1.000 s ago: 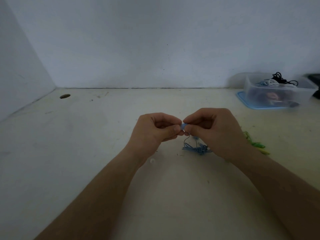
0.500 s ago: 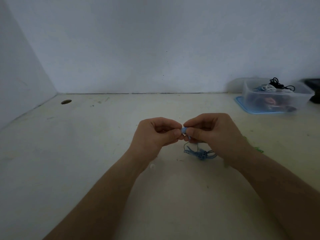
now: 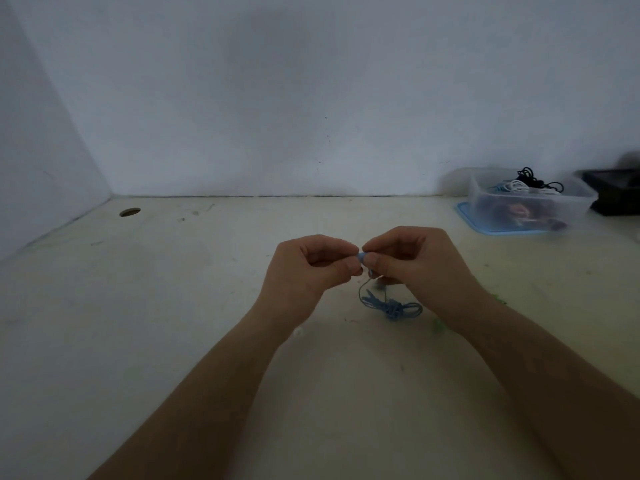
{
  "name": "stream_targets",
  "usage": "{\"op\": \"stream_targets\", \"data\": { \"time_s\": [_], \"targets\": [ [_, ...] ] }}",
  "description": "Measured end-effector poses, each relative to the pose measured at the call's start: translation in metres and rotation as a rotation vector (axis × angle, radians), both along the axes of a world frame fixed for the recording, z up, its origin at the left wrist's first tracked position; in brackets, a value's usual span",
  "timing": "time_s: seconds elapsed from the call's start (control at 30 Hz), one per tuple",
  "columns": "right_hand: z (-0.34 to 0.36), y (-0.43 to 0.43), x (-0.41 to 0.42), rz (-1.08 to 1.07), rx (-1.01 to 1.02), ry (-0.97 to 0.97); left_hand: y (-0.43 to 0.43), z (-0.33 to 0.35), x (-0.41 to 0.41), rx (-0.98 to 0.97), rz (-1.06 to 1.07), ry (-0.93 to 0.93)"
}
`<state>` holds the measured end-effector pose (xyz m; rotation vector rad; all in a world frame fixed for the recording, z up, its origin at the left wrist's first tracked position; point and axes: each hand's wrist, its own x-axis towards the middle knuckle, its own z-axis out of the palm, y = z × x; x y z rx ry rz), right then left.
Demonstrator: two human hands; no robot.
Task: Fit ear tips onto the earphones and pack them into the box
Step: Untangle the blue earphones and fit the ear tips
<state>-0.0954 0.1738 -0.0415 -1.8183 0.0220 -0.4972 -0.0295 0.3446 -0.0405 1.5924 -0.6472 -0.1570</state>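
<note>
Evidently the fitting is under way and packing is not yet begun. Nearest, a pale bit (image 3: 298, 330), perhaps a spare tip, lies on the counter (image 3: 173, 341) by the left wrist. Beyond it the blue cord (image 3: 391, 306) lies bundled. Above that, the left hand (image 3: 311, 268) and right hand (image 3: 419, 268) meet, both pinching the earbud (image 3: 361, 257); whether its tip is seated I cannot tell. Far right, the box (image 3: 485, 209) holds other cords (image 3: 526, 180).

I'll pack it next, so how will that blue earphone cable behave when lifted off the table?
Likely floppy: the blue cable lies in loose loops, a thin strand drooping from the earbud pinched between left hand and right hand. Probably very light. Its knotted middle may keep it bunched.
</note>
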Motion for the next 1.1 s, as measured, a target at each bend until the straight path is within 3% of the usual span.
{"op": "stream_targets", "data": {
  "time_s": [0.47,1.0,1.1],
  "targets": [
    [-0.0032,0.0027,0.0021,0.035,0.14,0.018,-0.0031,-0.0046,0.0021,-0.039,0.047,-0.044],
    [0.0055,0.0027,-0.004,-0.082,0.036,0.023,-0.0042,-0.0008,-0.0029,-0.037,-0.043,-0.027],
    [0.0059,-0.0019,-0.0042,-0.164,-0.147,0.029,-0.0056,-0.0019,-0.0023,0.003,0.007,-0.068]
  ]
}}
